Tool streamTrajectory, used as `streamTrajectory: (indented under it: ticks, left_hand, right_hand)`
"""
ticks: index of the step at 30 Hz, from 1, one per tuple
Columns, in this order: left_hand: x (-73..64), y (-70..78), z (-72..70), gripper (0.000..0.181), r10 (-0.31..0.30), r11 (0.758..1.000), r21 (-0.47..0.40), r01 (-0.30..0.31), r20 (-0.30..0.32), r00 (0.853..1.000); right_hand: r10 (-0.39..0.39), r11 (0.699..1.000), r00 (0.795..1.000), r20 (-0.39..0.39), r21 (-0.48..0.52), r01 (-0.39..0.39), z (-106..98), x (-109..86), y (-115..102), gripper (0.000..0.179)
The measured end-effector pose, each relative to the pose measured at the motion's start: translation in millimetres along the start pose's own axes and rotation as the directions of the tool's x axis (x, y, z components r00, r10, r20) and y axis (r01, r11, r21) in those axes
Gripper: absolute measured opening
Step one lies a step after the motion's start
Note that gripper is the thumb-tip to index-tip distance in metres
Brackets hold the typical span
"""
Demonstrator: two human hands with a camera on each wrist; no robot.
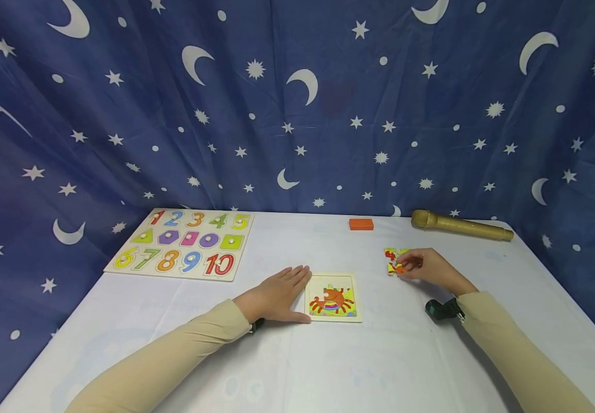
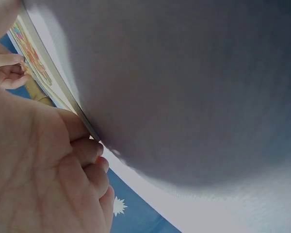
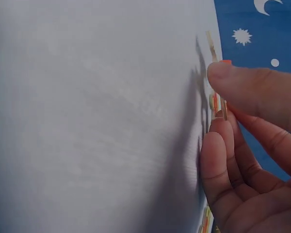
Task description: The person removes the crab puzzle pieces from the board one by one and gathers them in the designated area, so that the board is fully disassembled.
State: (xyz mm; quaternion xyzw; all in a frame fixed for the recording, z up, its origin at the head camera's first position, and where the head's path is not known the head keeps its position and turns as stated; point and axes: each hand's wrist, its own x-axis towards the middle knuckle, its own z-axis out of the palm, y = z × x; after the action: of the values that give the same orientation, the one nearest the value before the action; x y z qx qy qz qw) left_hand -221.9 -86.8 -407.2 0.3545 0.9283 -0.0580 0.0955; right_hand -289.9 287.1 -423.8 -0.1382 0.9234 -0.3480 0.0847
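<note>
A small square crab puzzle (image 1: 332, 301) lies in its pale wooden tray (image 1: 328, 279) near the middle of the table. Spread beside the tray, my left hand (image 1: 279, 295) has its fingers extended and touches the left edge; the left wrist view shows the tray's thin side (image 2: 63, 80) against the hand. Over to the right, my right hand (image 1: 434, 269) pinches a thin puzzle piece (image 3: 225, 111) between thumb and fingers, seen nearly edge-on in the right wrist view. Loose yellow and red puzzle pieces (image 1: 391, 254) lie by its fingertips, partly hidden behind the hand.
A number and shape peg board (image 1: 240, 229) lies at the back left. Along the back edge are an orange block (image 1: 361, 224) and a gold microphone-shaped object (image 1: 462, 225). Behind the white-covered table (image 1: 369, 367) hangs a blue star-and-moon curtain (image 1: 328, 115).
</note>
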Motion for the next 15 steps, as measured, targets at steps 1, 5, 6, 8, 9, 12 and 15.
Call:
streamTrajectory:
  ticks: [1,5,6,8,9,12,15]
  left_hand:
    - [0.0,-0.1,0.2,0.096,0.000,1.000,0.000,0.000,-0.002,1.000]
    - [0.3,-0.4,0.9,0.096,0.005,1.000,-0.004,-0.005,-0.008,1.000]
    - [0.6,-0.6,1.2,0.096,0.005,1.000,-0.004,-0.006,-0.007,1.000]
    - [0.9,-1.0,1.7,0.096,0.006,1.000,0.001,-0.006,-0.008,1.000]
    - [1.0,-1.2,1.8,0.096,0.007,1.000,0.004,-0.007,-0.007,1.000]
    - [1.2,-1.6,2.1,0.096,0.006,1.000,0.010,-0.006,-0.002,1.000]
    - [1.1,-1.4,2.1,0.096,0.003,1.000,0.007,-0.003,0.004,1.000]
  right_hand:
    - [0.006,1.000,1.000,-0.003,-0.006,-0.006,0.4,1.9,0.4,0.032]
    - [0.026,0.999,1.000,-0.010,-0.020,-0.026,0.6,5.5,-0.4,0.031]
    - [0.031,0.999,0.999,-0.011,-0.021,-0.031,0.4,5.7,-1.0,0.030]
    - [0.039,0.999,0.999,-0.014,-0.021,-0.040,0.2,5.9,-1.9,0.030]
    - [0.041,0.999,0.999,-0.015,-0.021,-0.041,0.0,5.8,-2.6,0.030]
    - [0.052,0.998,0.998,-0.019,-0.022,-0.052,0.0,5.8,-3.7,0.029]
    - [0.055,0.998,0.998,-0.017,-0.032,-0.056,0.2,6.2,-4.0,0.030]
